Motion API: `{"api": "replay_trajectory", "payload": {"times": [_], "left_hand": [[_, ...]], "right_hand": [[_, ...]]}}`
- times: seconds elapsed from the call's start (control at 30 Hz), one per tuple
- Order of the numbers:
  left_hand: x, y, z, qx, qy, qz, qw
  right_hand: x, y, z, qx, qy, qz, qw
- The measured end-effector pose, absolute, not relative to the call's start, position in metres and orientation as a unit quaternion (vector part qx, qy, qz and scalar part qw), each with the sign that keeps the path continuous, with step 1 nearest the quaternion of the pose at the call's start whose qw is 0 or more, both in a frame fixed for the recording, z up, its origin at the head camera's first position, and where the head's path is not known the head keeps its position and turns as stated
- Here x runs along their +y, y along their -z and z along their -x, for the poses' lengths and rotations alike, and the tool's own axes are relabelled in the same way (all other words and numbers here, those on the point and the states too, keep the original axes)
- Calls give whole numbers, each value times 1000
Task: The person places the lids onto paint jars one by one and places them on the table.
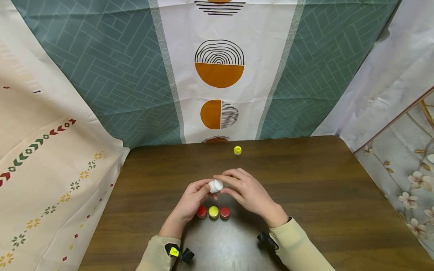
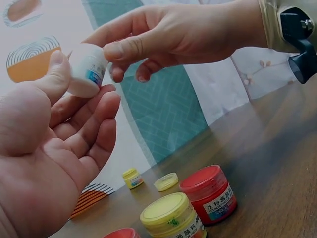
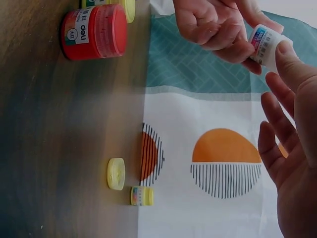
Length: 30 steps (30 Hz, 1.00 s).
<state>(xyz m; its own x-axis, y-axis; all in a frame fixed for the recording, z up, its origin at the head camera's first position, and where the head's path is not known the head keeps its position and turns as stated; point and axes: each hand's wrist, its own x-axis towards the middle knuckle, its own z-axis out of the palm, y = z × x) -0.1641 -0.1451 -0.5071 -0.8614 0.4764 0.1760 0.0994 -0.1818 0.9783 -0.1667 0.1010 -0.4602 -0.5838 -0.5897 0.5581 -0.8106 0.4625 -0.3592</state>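
Note:
A small white paint jar (image 1: 215, 186) with a printed label is held tilted above the table, between both hands. My left hand (image 1: 191, 200) grips its body, the thumb on one side and the fingers beneath. At the jar's lid end, my right hand (image 1: 250, 191) pinches with thumb and forefinger; its other fingers are spread loosely in the right wrist view. Below the hands, nearer me, a red paint jar (image 1: 201, 212), a yellow paint jar (image 1: 213, 212) and another red paint jar (image 1: 225, 213) stand in a row.
Toward the table's back edge stands a small yellow jar (image 1: 237, 150). A round yellow lid (image 2: 166, 182) lies on the brown wooden table (image 1: 162, 162), mostly hidden behind my right hand in the head view. Patterned cloth (image 1: 218, 75) hangs behind the table.

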Motion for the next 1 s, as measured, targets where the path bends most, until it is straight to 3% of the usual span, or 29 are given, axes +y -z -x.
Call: {"api": "replay_trajectory", "payload": {"times": [0.6, 1.0], "left_hand": [[-136, 506, 160, 636, -744, -197, 61], [-139, 491, 159, 721, -661, -196, 69]], "right_hand": [[91, 461, 160, -876, -299, -339, 167], [95, 461, 162, -869, -304, -354, 164]]}}
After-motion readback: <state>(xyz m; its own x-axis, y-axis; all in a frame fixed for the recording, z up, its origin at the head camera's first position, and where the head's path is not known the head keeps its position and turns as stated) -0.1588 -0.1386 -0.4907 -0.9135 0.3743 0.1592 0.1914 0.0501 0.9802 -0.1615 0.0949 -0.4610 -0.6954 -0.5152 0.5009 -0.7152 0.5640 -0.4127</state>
